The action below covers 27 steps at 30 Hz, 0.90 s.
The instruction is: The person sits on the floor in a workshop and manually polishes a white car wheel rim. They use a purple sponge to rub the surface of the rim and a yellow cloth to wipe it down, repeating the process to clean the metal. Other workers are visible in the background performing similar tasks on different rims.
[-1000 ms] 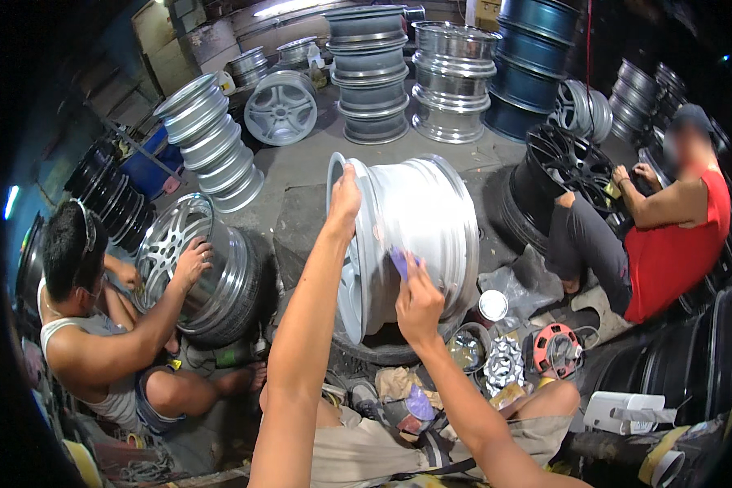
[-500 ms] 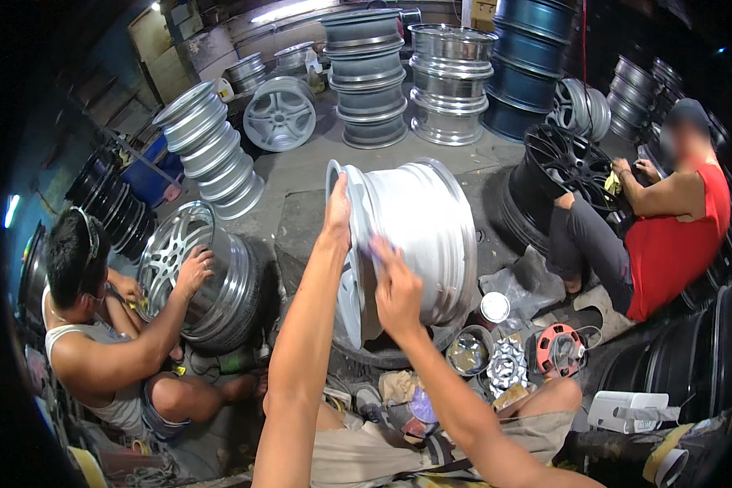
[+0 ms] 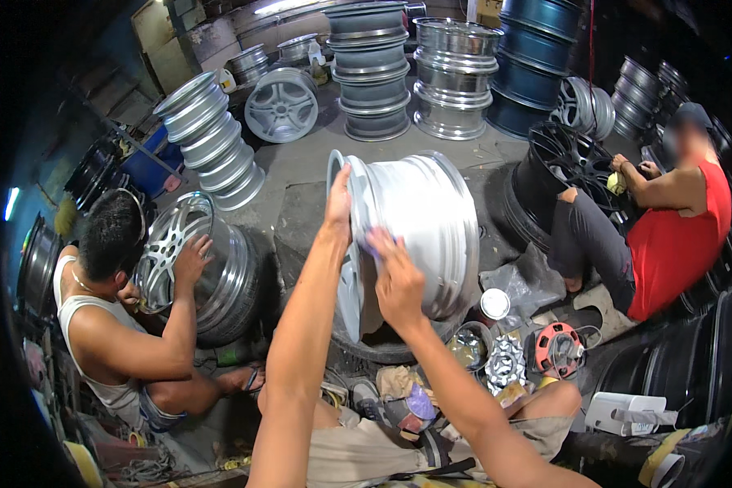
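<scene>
A silver-white wheel rim (image 3: 428,228) rests on its side in front of me, on what looks like a dark tyre (image 3: 374,351). My left hand (image 3: 339,200) grips the rim's near-left lip, with its thumb side along the edge. Against the barrel just behind that lip, my right hand (image 3: 399,281) presses a small purple pad (image 3: 373,241). Its fingers lie over the pad and hide most of it, so its exact kind is unclear.
A person in a white top (image 3: 122,342) handles a polished rim at left; a person in red (image 3: 679,236) sits by a black rim at right. Stacked rims (image 3: 372,77) stand behind. Near my right knee are a white-topped can (image 3: 494,304) and a red cord reel (image 3: 558,348).
My right hand stays at the barrel by the lip, its fingers a little more spread over the pad. The person at left has leaned in towards their rim.
</scene>
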Available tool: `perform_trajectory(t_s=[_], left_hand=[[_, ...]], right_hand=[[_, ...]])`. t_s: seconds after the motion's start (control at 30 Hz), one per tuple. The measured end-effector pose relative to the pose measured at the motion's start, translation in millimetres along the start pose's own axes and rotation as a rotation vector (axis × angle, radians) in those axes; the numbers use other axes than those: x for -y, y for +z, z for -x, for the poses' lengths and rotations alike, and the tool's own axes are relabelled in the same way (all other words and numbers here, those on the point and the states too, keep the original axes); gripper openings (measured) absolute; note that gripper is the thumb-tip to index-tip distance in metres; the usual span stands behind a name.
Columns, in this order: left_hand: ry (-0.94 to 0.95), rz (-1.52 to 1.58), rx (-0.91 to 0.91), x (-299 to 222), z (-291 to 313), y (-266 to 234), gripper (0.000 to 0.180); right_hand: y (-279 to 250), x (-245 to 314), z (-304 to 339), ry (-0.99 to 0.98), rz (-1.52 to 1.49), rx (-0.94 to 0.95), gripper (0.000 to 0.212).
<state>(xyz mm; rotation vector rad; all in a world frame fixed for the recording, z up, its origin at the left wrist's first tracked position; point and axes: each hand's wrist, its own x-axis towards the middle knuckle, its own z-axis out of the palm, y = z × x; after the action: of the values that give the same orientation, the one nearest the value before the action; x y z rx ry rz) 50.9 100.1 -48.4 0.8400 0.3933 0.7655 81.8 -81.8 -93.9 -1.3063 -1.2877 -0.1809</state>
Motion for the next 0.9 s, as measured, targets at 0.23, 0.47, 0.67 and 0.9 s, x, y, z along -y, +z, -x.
perform_trajectory(t_s=[0.23, 0.47, 0.67, 0.9], left_hand=[[0.019, -0.096, -0.091, -4.4, 6.4, -5.8, 0.061], [0.041, -0.377, -0.242, -5.6, -17.8, -12.0, 0.064], [0.178, -0.782, -0.334, -14.3, -16.7, -27.0, 0.061], [0.216, -1.396, -0.390, -25.8, 4.0, -1.7, 0.083]], right_hand=[[-2.7, 6.1, 5.4, -0.008, -0.020, 0.009, 0.043], [-7.6, -7.8, -42.7, 0.083, 0.042, 0.027, 0.033], [-64.3, 8.7, 64.6, 0.159, -0.082, 0.299, 0.026], [-126.7, -40.2, 224.5, 0.682, 0.057, 0.636, 0.029]])
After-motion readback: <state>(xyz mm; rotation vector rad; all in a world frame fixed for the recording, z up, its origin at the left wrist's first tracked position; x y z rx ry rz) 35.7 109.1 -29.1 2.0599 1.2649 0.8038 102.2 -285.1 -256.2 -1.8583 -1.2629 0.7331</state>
